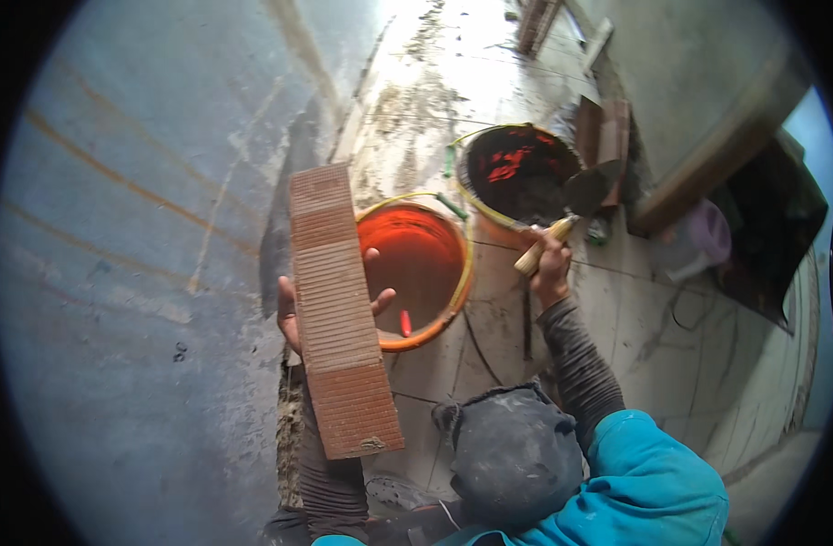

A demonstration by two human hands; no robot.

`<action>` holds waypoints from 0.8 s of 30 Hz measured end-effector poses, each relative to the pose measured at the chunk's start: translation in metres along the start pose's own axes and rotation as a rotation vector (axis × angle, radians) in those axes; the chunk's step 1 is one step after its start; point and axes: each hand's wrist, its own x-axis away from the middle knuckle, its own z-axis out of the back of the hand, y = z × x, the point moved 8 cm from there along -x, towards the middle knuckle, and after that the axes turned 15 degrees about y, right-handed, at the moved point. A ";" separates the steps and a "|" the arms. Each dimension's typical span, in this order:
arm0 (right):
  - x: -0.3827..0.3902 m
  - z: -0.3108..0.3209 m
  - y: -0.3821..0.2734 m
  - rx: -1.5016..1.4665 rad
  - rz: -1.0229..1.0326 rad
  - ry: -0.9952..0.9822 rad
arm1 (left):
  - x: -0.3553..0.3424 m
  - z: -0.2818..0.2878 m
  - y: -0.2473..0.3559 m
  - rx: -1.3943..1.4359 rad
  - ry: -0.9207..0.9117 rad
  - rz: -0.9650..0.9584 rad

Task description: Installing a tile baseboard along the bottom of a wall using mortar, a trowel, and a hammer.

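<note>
A long reddish-brown tile strip [339, 300] with a ribbed face lies across my left hand [289, 314]. The fingers show on both sides of its edges; the palm is hidden beneath it. My right hand [551, 268] is closed round the wooden handle of a trowel [587, 188]. The trowel's grey blade is over the right rim of a dark bucket [475, 196] that holds grey mortar. Partly behind the tile stands an orange bucket [466, 282] of murky liquid, with a small red object [405, 323] in it.
A blue-grey wall [143, 273] runs along the left. Beyond the dark bucket, brown tile pieces [607, 132] lean by the right wall. A pale purple-rimmed container [707, 232] stands to the right. The tiled floor [616, 309] has stains; a rounded dusty dark-grey shape [516, 455] is near me.
</note>
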 end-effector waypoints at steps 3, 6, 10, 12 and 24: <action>0.057 0.028 -0.026 0.280 -0.089 -0.159 | -0.013 0.010 -0.014 -0.167 -0.062 0.055; 0.079 0.064 -0.116 0.716 0.118 -0.318 | -0.049 0.006 -0.078 0.003 -0.160 0.046; 0.072 0.011 -0.191 1.292 0.899 -0.575 | -0.043 0.012 -0.098 0.049 -0.120 0.168; 0.032 -0.001 -0.186 1.591 0.870 -0.741 | -0.043 0.005 -0.124 0.068 -0.272 0.393; 0.024 -0.135 -0.023 1.991 1.889 -1.389 | -0.027 0.057 -0.133 0.083 0.279 0.148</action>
